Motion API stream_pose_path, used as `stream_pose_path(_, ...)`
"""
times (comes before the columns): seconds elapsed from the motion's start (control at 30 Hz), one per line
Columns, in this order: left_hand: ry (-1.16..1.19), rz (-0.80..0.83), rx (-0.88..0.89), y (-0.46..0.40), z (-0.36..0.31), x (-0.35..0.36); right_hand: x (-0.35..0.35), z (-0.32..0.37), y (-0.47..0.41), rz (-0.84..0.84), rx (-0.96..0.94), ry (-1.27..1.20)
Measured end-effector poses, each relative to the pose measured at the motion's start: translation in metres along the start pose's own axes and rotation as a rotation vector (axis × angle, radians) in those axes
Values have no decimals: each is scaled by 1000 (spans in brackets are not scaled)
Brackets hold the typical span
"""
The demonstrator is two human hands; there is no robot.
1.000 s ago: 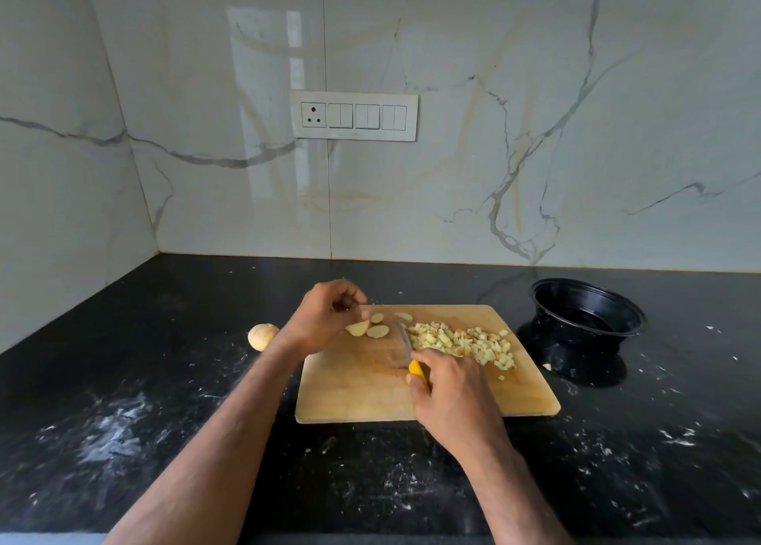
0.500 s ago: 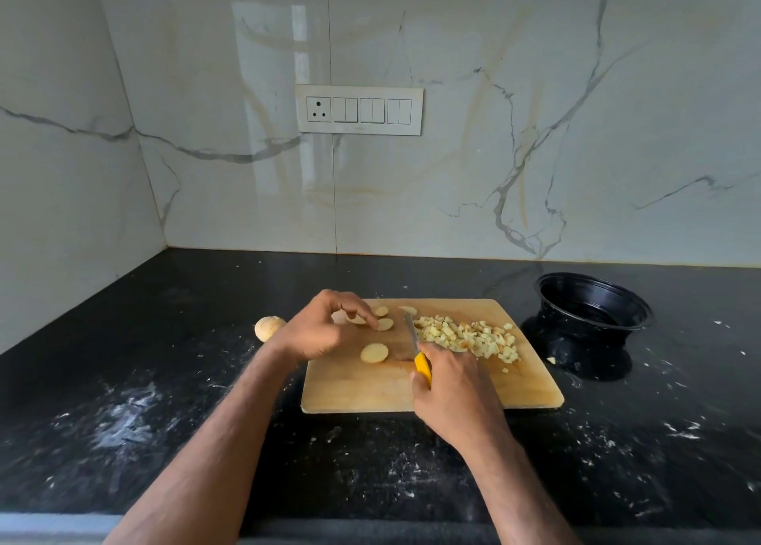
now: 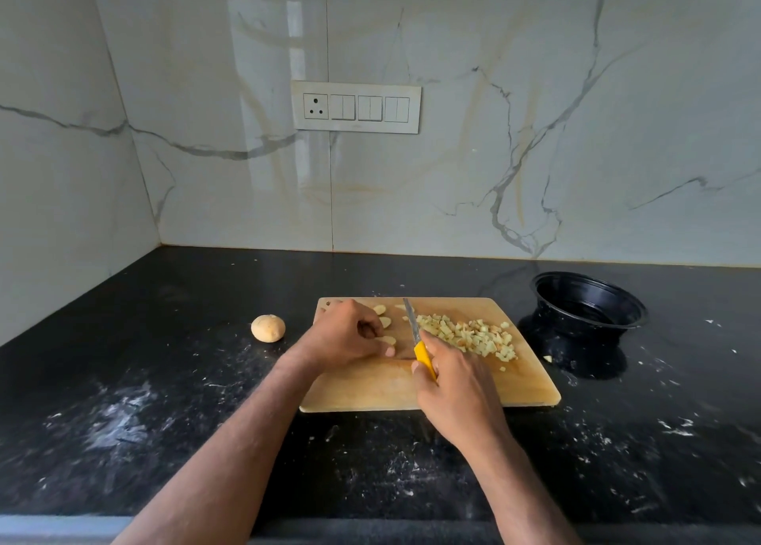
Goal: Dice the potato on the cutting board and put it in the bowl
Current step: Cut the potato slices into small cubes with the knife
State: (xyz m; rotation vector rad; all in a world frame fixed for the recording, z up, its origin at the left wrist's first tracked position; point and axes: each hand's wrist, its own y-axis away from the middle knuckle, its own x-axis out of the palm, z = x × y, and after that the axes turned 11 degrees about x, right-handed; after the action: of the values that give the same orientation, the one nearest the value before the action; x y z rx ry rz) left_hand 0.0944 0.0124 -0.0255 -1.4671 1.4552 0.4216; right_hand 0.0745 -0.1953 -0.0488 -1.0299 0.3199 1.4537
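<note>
A wooden cutting board (image 3: 370,392) lies on the black counter. A pile of diced potato (image 3: 469,334) covers its far right part. A few round potato slices (image 3: 385,322) lie at its far left. My left hand (image 3: 350,334) rests over them with curled fingers and presses one slice (image 3: 388,340) against the board. My right hand (image 3: 453,384) grips the yellow handle of a knife (image 3: 416,334); the blade points away, between the slices and the dice. The black bowl (image 3: 634,318) stands to the right of the board.
A potato end piece (image 3: 268,328) lies on the counter left of the board. One stray dice (image 3: 547,358) sits near the bowl's base. Marble walls close the back and left; a switch panel (image 3: 356,107) is on the back wall.
My left hand came down from the far slices onto a slice nearer me and now covers it. The knife stayed beside the diced pile.
</note>
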Motion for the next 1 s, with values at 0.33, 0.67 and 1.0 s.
stream_pose_path(0.33, 118, -10, 74, 1, 0, 6, -10, 15, 14, 104, -59, 156)
stream_pose_path(0.67, 82, -15, 6, -2, -3, 10, -15, 23, 15, 166, -29, 167)
stream_pose_path(1.0, 73, -56, -53, -3, -7, 14, -18, 13, 23, 172, -69, 109)
